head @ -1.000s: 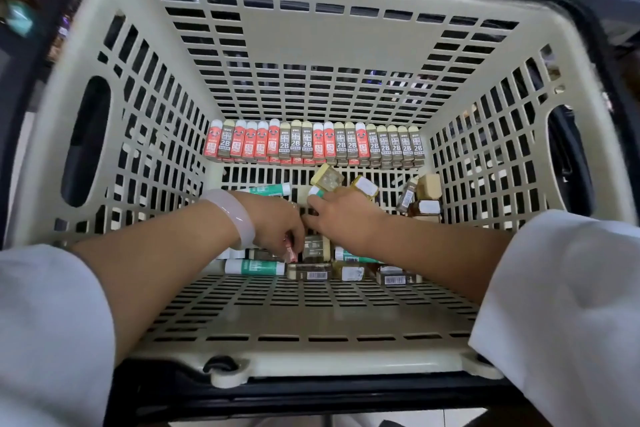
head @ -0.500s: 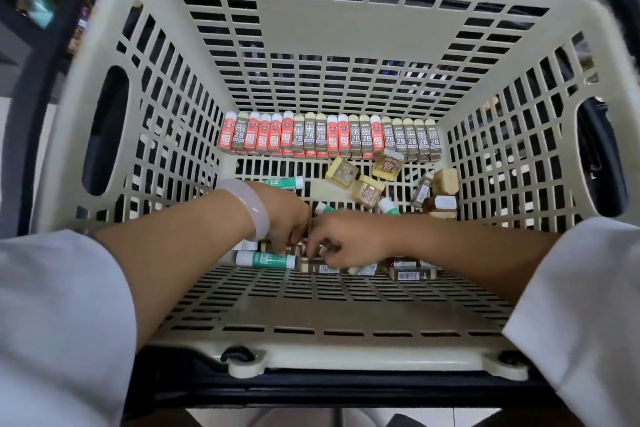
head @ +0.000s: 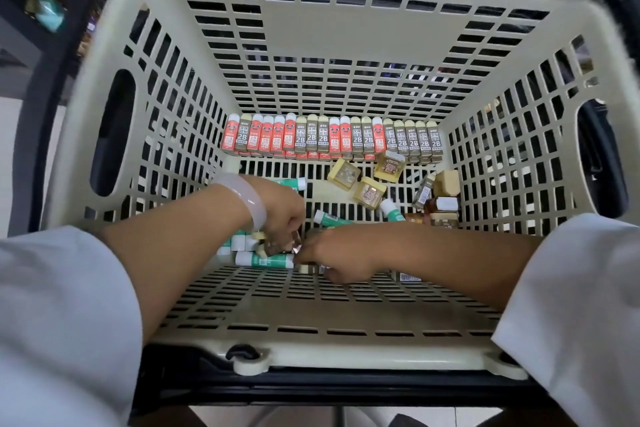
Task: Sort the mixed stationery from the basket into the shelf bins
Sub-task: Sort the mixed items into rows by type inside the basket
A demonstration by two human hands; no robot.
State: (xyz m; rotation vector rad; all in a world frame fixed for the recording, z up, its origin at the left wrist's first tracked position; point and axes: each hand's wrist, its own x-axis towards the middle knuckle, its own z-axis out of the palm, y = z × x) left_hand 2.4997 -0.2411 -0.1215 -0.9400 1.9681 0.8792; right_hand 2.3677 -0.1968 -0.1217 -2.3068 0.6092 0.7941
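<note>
The left hand (head: 282,211) and right hand (head: 337,253) meet low in the cream basket (head: 332,319), fingers curled among small brown boxes (head: 277,246) and green tubes (head: 266,259); what each grips is possibly a box, but I cannot tell.

"2B" is printed in large white characters on the olive-brown boxes (head: 402,141) lined up along the basket's far wall. Chinese characters above it cannot be made out. Barcodes are seen on small boxes (head: 408,277) nearer, their digits too small to read.
</note>
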